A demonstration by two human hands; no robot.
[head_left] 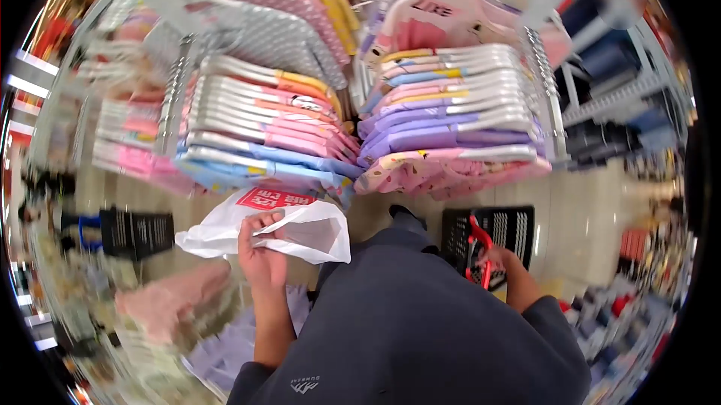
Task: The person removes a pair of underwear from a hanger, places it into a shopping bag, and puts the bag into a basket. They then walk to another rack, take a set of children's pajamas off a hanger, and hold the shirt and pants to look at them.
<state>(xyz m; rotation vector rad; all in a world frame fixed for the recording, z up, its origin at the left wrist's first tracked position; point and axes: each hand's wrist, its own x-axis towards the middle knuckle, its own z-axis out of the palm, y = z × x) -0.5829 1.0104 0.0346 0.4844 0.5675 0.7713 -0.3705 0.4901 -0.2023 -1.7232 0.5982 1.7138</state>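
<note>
My left hand (263, 247) is closed on the edge of a white plastic bag (218, 228) with a red printed label. The bag's mouth gapes toward the right, and its inside looks pale. Lower right, my right hand (497, 261) grips the red handle (481, 243) of a black shopping basket (518, 228) beside my body. In front of me, children's clothes on white hangers hang in two rows: pink and light blue garments (278, 164) on the left, purple and pink patterned ones (443, 172) on the right.
Metal rack bars (174, 97) flank the hanging clothes. Another black basket (139, 232) with a blue handle is at the left, near a person in dark clothing. Folded jeans (601, 55) lie on shelves at the upper right. Pink and lilac garments hang at the lower left.
</note>
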